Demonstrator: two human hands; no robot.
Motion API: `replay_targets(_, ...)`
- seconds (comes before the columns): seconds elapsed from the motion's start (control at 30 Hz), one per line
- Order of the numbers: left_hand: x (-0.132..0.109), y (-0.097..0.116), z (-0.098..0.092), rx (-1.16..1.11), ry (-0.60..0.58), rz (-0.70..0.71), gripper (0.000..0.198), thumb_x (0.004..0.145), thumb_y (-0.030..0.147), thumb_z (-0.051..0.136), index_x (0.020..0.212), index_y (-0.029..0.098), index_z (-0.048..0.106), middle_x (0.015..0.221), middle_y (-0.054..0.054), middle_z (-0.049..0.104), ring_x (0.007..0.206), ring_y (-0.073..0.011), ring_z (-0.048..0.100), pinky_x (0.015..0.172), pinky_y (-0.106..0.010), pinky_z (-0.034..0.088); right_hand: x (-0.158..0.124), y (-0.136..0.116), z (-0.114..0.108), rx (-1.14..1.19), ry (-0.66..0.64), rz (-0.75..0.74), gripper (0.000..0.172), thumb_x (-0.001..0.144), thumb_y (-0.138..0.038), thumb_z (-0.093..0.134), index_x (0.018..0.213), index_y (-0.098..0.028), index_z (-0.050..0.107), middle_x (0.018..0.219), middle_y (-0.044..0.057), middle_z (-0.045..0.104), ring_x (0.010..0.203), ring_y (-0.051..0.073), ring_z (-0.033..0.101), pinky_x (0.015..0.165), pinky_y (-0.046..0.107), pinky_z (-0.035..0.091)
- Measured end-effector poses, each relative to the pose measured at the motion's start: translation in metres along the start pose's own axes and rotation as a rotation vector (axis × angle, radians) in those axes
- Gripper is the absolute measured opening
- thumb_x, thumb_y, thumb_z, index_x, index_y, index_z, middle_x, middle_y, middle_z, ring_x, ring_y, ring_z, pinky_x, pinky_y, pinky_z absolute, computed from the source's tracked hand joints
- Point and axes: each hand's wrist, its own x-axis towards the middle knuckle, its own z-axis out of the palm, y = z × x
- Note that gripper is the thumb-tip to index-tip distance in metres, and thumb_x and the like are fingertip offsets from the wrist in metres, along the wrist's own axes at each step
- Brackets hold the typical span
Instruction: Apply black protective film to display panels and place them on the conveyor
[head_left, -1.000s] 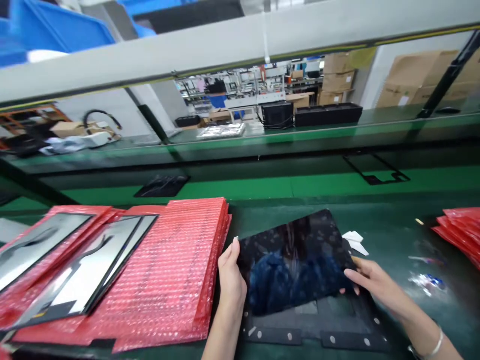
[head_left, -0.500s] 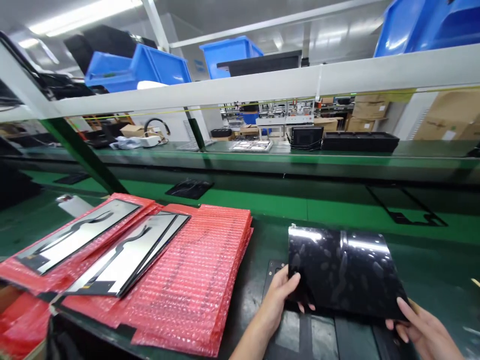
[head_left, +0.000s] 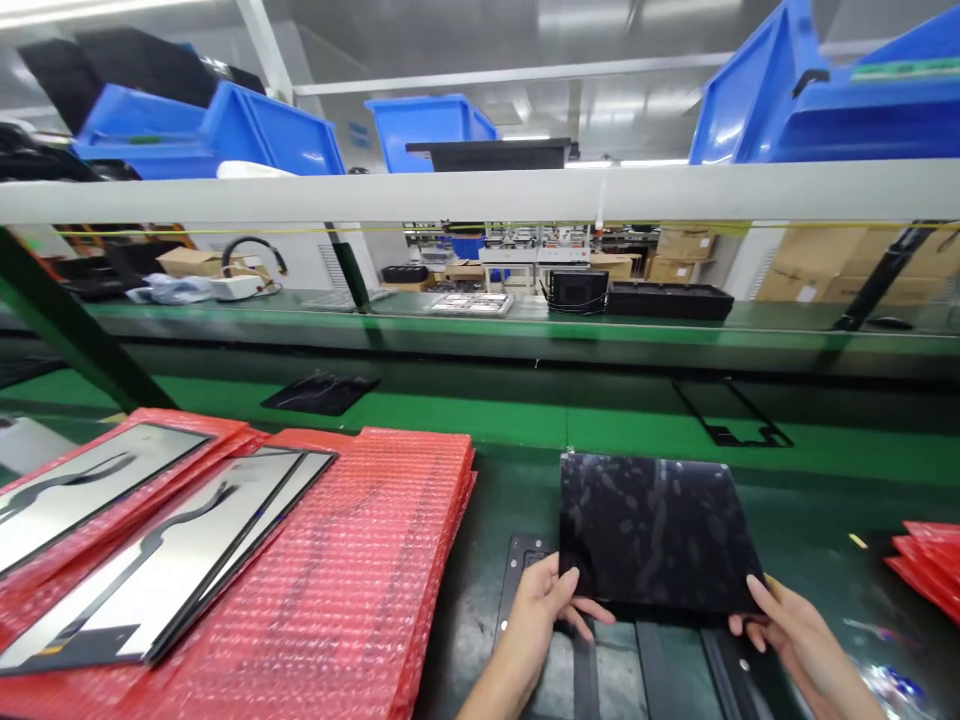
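Note:
I hold a glossy black panel (head_left: 654,530) by its two near corners, tilted up over a black frame fixture (head_left: 592,655) on the green bench. My left hand (head_left: 544,605) pinches the panel's near left corner, thumb on top. My right hand (head_left: 787,630) grips the near right corner, fingers closed on its edge. To the left lies a stack of red bubble-wrap sheets (head_left: 360,570).
Two silver-backed panels (head_left: 157,560) rest on the red wrap at the left. More red wrap (head_left: 926,560) sits at the right edge. A green conveyor (head_left: 525,415) carries a black part (head_left: 321,392) and a black frame (head_left: 731,412). Blue bins (head_left: 247,130) stand on the shelf above.
The panel has been lifted off the fixture and turned flatter, away from me. Both hands slid to its near corners. The head has tilted up, showing the shelf.

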Motion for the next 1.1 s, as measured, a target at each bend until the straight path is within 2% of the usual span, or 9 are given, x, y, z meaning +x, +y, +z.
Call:
replay_targets(0.17,-0.001,0.015,0.003,-0.101,0.154,0.083,0.059,0.07,0.057,0.078,0.093,0.006,0.061,0.084,-0.015,0.067,0.061,-0.0198,0.066,0.047,-0.021,0.041,0.046,-0.018,0.016,0.004,-0.211,0.059,0.052,0.091,-0.045,0.108,0.092,-0.005,0.074,0.073,0.011,0.047,0.054,0.03,0.051,0.042,0.015,0.044)
replay_targets(0.27,0.0,0.024,-0.002,-0.219,0.294,0.184,0.063,0.073,0.064,0.072,0.096,0.008,0.054,0.096,-0.022,0.068,0.07,-0.0216,0.067,0.054,-0.023,0.043,0.1,-0.028,0.056,0.003,-0.181,0.051,0.058,0.078,-0.051,0.106,0.087,-0.007,0.07,0.084,0.014,0.049,0.062,0.034,0.053,0.039,0.014,0.041)
replay_targets(0.37,0.002,0.028,-0.01,-0.235,0.43,0.303,0.075,0.078,0.065,0.064,0.12,0.005,0.047,0.1,-0.024,0.067,0.075,-0.0215,0.066,0.059,-0.025,0.045,0.156,-0.019,0.108,-0.012,-0.177,0.094,0.066,0.064,-0.061,0.099,0.083,-0.009,0.064,0.086,0.016,0.048,0.066,0.038,0.055,0.037,0.016,0.041)
replay_targets(0.47,0.006,0.024,-0.015,-0.131,0.568,0.36,0.072,0.081,0.061,0.061,0.119,0.001,0.048,0.094,-0.021,0.067,0.073,-0.019,0.064,0.06,-0.024,0.043,0.198,0.003,0.146,-0.093,-0.095,0.188,0.05,0.107,-0.046,0.084,0.084,-0.011,0.056,0.084,0.012,0.049,0.071,0.034,0.057,0.039,0.014,0.046)
replay_targets(0.53,0.009,0.021,-0.017,-0.061,0.62,0.369,0.065,0.08,0.059,0.063,0.111,0.003,0.052,0.09,-0.018,0.067,0.071,-0.018,0.063,0.06,-0.024,0.042,0.216,0.017,0.156,-0.203,-0.032,0.245,0.046,0.126,-0.03,0.077,0.09,-0.01,0.055,0.085,0.008,0.049,0.067,0.031,0.058,0.045,0.016,0.052)
replay_targets(0.73,0.017,0.013,-0.018,0.058,0.66,0.373,0.053,0.08,0.058,0.065,0.097,0.008,0.06,0.085,-0.013,0.067,0.072,-0.018,0.062,0.064,-0.026,0.041,0.243,0.032,0.123,-0.751,0.129,0.349,0.033,0.132,-0.006,0.073,0.101,-0.007,0.06,0.088,0.005,0.049,0.069,0.03,0.058,0.068,0.031,0.059)
replay_targets(0.87,0.017,0.012,-0.022,0.156,0.701,0.393,0.05,0.082,0.06,0.062,0.098,0.012,0.063,0.089,-0.011,0.068,0.077,-0.0194,0.062,0.075,-0.029,0.043,0.251,0.025,0.082,-1.256,0.245,0.288,0.021,0.126,-0.002,0.08,0.114,-0.006,0.063,0.101,0.01,0.048,0.098,0.039,0.047,0.093,0.045,0.045)
replay_targets(0.97,0.016,0.015,-0.027,0.244,0.703,0.324,0.064,0.074,0.07,0.064,0.099,0.011,0.063,0.093,-0.012,0.068,0.083,-0.022,0.063,0.08,-0.032,0.045,0.253,0.02,0.055,-1.549,0.297,0.248,0.03,0.124,-0.004,0.085,0.131,-0.001,0.056,0.115,0.016,0.042,0.112,0.042,0.032,0.101,0.047,0.032)
replay_targets(1.1,0.016,0.018,-0.029,0.306,0.666,0.212,0.079,0.06,0.079,0.068,0.096,0.01,0.062,0.092,-0.016,0.067,0.083,-0.025,0.063,0.082,-0.036,0.049,0.255,0.016,0.032,-1.72,0.219,0.329,0.021,0.123,0.004,0.083,0.117,-0.002,0.063,0.106,0.013,0.047,0.11,0.04,0.035,0.101,0.046,0.029)
